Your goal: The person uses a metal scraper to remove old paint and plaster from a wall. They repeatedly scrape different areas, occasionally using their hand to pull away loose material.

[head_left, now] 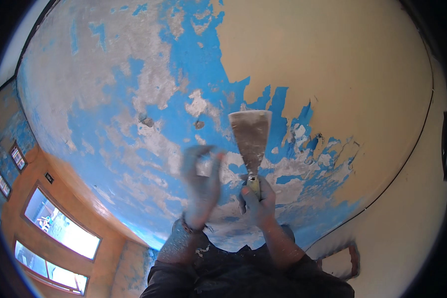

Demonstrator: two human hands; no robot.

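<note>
My right hand (259, 201) is closed round the short handle of a scraper (252, 136). The broad metal blade points up and away from me, and its wide edge has a pale, dusty rim. To its left is my left hand (201, 181), raised and blurred by movement. Its thumb and curled fingers look apart, and nothing shows between them. Both hands are coated in pale dust. Beyond them spreads a large painted surface (196, 62), with blue paint, bare grey patches and a beige coat with a ragged edge. I cannot tell whether the blade touches it.
Beige paint (328, 54) covers the right side, with cracked, lifting flakes (335, 149) along its lower edge. Small holes (147, 120) pit the grey patches. At the lower left, an orange wall (111, 226) has bright windows (64, 226). A dark cable (407, 159) runs along the right.
</note>
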